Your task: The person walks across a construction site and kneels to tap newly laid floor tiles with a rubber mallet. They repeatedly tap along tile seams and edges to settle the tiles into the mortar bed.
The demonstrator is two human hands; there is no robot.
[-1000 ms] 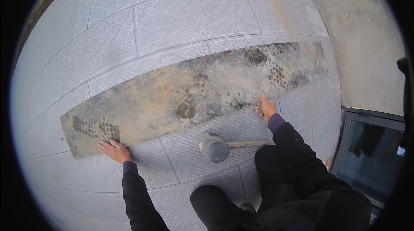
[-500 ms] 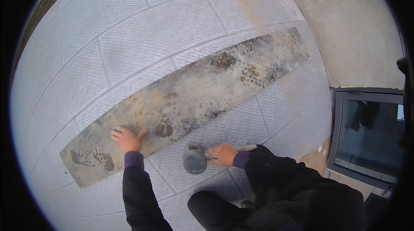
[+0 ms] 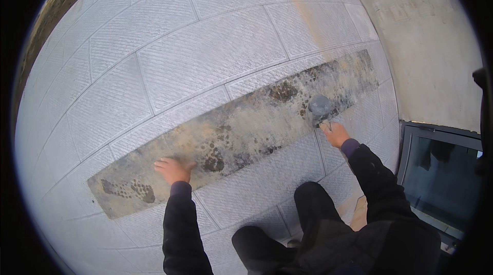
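Observation:
A long, stained flat board [image 3: 246,126] lies across grey paving, slanting up from lower left to upper right, with dark wet-looking patches on it. My left hand [image 3: 173,171] rests flat on its left part, fingers spread. Toward the board's right end, my right hand [image 3: 335,134] is closed round the handle of a mallet. The mallet's dark rounded head [image 3: 320,105] is over or on the board; I cannot tell whether it touches. Most of the handle is hidden by my hand.
Grooved grey paving slabs [image 3: 205,46] surround the board. At the right stand a plain beige wall [image 3: 426,54] and a grey-framed glass pane [image 3: 444,177]. My bent knees [image 3: 257,241] are close to the board's near side. A brown strip of ground [image 3: 59,10] shows at upper left.
My right hand has carried the mallet from beside the board's near edge up and right to the board's right part. My left hand stays flat on the board. The whole view has shifted slightly.

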